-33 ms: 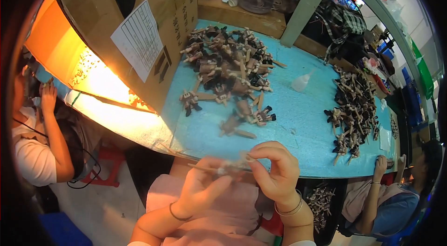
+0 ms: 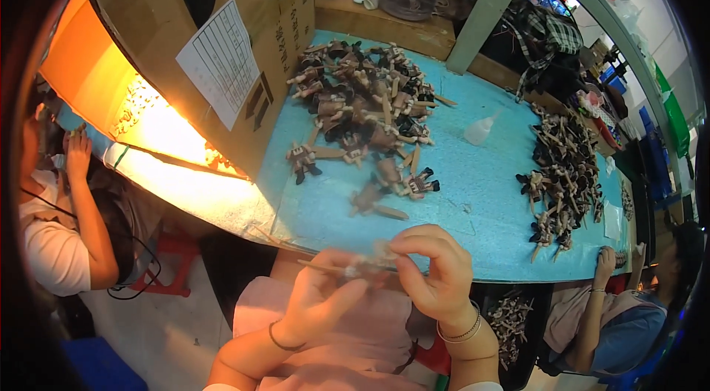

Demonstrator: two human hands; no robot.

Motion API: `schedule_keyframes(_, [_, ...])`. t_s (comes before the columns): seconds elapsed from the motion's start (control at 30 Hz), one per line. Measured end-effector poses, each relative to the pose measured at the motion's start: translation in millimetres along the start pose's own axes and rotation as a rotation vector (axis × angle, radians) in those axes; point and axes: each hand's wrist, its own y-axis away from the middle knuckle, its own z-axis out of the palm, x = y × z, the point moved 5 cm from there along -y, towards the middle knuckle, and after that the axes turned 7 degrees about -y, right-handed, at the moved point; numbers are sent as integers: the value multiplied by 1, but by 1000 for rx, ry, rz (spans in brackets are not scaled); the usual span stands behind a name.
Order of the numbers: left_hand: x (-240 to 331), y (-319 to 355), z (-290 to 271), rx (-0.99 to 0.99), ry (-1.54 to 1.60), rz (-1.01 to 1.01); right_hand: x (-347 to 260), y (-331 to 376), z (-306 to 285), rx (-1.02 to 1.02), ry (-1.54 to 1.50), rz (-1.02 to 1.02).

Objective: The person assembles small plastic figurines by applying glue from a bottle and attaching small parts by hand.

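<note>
Over my lap, at the table's near edge, my left hand [image 2: 322, 298] is closed around a small figurine [image 2: 364, 267] on a thin wooden stick [image 2: 319, 265]. The stick points left past my fingers. My right hand [image 2: 438, 276] pinches at the figurine's right end with thumb and forefinger; blur hides the exact contact. Ahead on the blue tabletop lies a blurred figurine on a stick [image 2: 373, 202], near another with black boots [image 2: 420, 184]. A large pile of brown, black and beige figurines [image 2: 362, 95] lies beyond.
A tall cardboard box [image 2: 244, 28] stands at left beside a brightly lit orange-walled bin [image 2: 81, 58]. A white squeeze bottle [image 2: 481, 128] and a second figurine pile [image 2: 562, 162] are at right. A black tray of small parts [image 2: 509, 324] sits below the table edge. Co-workers sit on both sides.
My right hand has shifted very slightly left against the figurine. My left hand and the piles look the same.
</note>
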Motion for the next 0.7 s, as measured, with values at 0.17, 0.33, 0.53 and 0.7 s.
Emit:
schedule_keyframes(0.17, [3,3,-3,-30,0,4,1,0,5,-101,17,-51])
schedule_keyframes(0.33, [3,7,-2,-92,114,-69,-5,-1,4,-166,47,-198])
schedule_keyframes(0.53, [8,8,2,100,-101,-125,-12,-3,4,-242,137,-287])
schedule_keyframes(0.7, [5,11,-5,-32,87,-144,-15,-2,6,-284,99,-320])
